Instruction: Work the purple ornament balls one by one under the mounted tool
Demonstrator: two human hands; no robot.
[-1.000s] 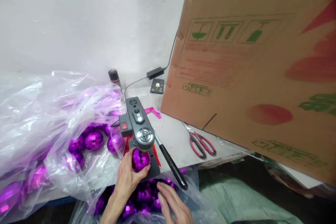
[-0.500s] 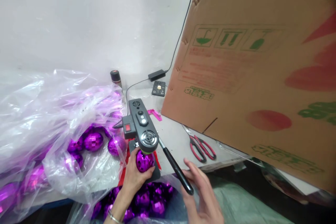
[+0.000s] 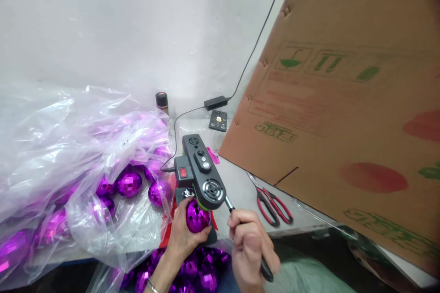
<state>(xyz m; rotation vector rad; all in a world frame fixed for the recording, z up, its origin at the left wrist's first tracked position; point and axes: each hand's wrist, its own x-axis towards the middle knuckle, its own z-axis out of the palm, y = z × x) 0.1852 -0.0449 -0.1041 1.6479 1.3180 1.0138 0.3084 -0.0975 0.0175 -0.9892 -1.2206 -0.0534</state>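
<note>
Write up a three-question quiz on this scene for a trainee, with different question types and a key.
1. Multiple choice. The left hand holds: A) a white paper cup; B) a shiny purple faceted ball; C) a roll of brown tape.
2. True or false. In the picture, the metal scissors with red-and-black handles lie to the left of the dark grey oblong machine.
3. Fill the gap. The ____ hand grips the long black handle.

Key: 1. B. 2. False; they lie to its right. 3. Right; the right hand is closed around it.
</note>
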